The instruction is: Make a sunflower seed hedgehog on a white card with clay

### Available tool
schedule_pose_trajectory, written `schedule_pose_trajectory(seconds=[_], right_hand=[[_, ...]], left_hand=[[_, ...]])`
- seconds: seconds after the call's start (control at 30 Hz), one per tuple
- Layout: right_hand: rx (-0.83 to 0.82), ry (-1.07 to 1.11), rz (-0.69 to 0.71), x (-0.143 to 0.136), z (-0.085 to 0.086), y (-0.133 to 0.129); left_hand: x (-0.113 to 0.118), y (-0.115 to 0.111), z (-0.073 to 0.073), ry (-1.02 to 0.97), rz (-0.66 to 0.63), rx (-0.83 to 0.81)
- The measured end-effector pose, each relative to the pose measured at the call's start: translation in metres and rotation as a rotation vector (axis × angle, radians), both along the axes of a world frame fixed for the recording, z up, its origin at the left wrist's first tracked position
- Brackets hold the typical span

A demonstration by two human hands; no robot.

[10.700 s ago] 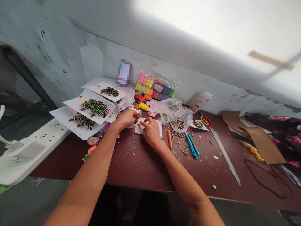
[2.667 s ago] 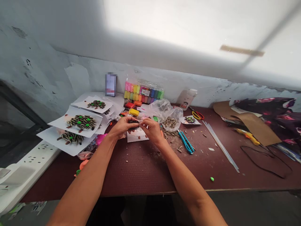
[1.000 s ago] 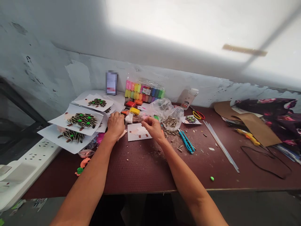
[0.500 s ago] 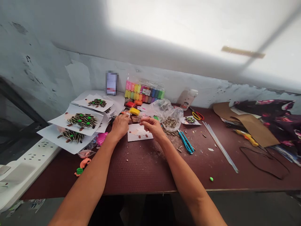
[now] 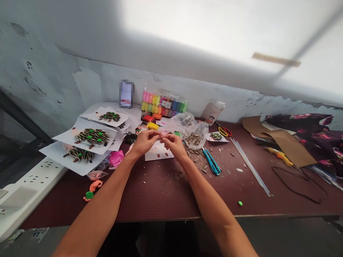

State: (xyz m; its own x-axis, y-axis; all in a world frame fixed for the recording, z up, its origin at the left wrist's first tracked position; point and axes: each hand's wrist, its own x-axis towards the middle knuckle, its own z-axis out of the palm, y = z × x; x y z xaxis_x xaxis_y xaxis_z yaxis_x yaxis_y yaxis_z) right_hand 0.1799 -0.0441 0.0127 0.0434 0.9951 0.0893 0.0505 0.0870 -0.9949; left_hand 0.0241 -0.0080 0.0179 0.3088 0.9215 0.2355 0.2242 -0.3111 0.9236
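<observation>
Above a white card (image 5: 150, 156), my left hand (image 5: 144, 142) and my right hand (image 5: 174, 145) meet fingertip to fingertip. Both are closed in a pinch; whatever sits between the fingertips is too small to make out. Small brown pieces lie along the card's lower part, while my fingers cover its upper part. Just behind my hands is a yellow block (image 5: 152, 126), with a red block (image 5: 147, 118) near it. To the right of my right hand, striped sunflower seeds (image 5: 194, 140) fill a clear plastic bag (image 5: 201, 132) and spill onto the table.
Cards with seed hedgehogs (image 5: 92, 136) are stacked at left beside a white power strip (image 5: 40, 180). A teal cutter (image 5: 212, 161), scissors (image 5: 225, 131), clear glue sticks (image 5: 250, 167) and a yellow glue gun (image 5: 281, 155) lie at right. Colourful clay packs (image 5: 164, 104) lean against the wall.
My left hand has come back from the clay pieces behind the card and moved right to meet my right hand. Their fingertips now touch above the card.
</observation>
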Motion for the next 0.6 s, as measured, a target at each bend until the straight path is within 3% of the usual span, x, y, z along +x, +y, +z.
schedule_pose_trajectory(seconds=[0.23, 0.4, 0.6], right_hand=[[0.197, -0.152, -0.115, -0.004, -0.003, -0.006], [0.372, -0.485, -0.207, -0.005, 0.005, -0.013], [0.374, -0.49, -0.177, -0.003, 0.004, -0.01]], left_hand=[[-0.004, -0.003, 0.006, -0.238, -0.108, -0.394], [-0.003, -0.008, 0.013, -0.218, -0.251, -0.525], [-0.002, -0.01, 0.015, -0.189, -0.317, -0.576]])
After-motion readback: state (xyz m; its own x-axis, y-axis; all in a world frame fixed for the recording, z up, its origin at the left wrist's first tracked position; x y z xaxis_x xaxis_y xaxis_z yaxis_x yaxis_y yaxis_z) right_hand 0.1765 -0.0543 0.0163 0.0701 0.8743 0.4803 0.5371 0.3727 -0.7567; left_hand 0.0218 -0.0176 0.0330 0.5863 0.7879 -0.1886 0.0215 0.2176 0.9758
